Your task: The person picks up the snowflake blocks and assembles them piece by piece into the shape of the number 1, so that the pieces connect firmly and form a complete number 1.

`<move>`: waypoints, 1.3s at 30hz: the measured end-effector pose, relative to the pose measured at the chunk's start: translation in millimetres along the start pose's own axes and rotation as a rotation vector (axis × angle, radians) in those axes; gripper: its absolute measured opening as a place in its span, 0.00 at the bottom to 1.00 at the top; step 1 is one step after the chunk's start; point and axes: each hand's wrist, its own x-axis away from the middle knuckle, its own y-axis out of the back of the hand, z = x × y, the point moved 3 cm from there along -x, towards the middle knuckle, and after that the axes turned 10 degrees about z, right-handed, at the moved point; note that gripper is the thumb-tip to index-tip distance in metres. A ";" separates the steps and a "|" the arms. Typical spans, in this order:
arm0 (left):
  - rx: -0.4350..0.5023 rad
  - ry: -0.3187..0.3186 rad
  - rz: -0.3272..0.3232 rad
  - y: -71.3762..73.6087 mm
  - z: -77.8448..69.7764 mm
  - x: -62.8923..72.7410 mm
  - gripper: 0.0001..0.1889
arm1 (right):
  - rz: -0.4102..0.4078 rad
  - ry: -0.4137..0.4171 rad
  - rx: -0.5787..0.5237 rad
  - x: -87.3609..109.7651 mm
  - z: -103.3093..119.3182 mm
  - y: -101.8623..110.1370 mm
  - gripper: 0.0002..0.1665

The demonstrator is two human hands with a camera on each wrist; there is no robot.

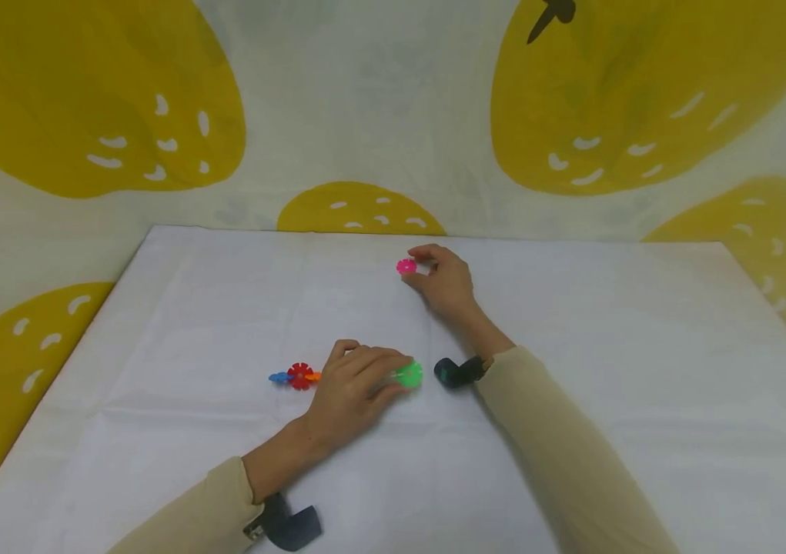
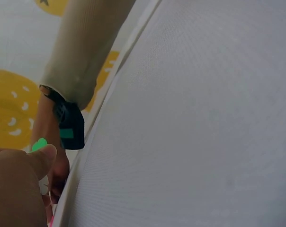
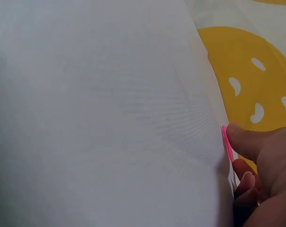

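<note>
My left hand (image 1: 354,385) pinches a green notched snowflake disc (image 1: 410,375) between fingers and thumb over the middle of the table. The disc (image 2: 40,144) also shows at the thumb tip in the left wrist view, with a whitish piece (image 2: 43,185) below. Left of this hand, a blue disc (image 1: 280,378), a red disc (image 1: 300,376) and an orange piece (image 1: 312,377) lie in a row; the hand covers what follows the orange one. Farther back, my right hand (image 1: 444,285) holds a pink snowflake disc (image 1: 406,266) by its edges, thumb and finger on opposite sides.
A white cloth (image 1: 573,323) covers the table, its far edge meeting a backdrop with yellow fruit shapes (image 1: 361,208). Black wrist devices (image 1: 458,372) sit on both wrists, close above the cloth. Beige sleeves (image 1: 566,438) reach in from the near side.
</note>
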 end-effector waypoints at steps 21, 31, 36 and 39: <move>-0.006 -0.002 -0.021 0.4 -1.0 -1.7 0.19 | -0.006 -0.100 0.102 -7.3 4.1 -4.0 0.20; -0.002 0.000 -0.012 0.9 -0.9 -1.9 0.19 | 0.027 -0.157 0.174 -7.3 9.3 -4.9 0.19; -0.004 -0.003 -0.015 1.4 -0.5 -2.2 0.19 | 0.044 -0.159 0.196 -8.0 10.2 -4.9 0.19; -0.002 -0.001 -0.012 0.9 -0.3 -2.4 0.19 | 0.055 -0.161 0.200 -8.1 9.9 -4.3 0.19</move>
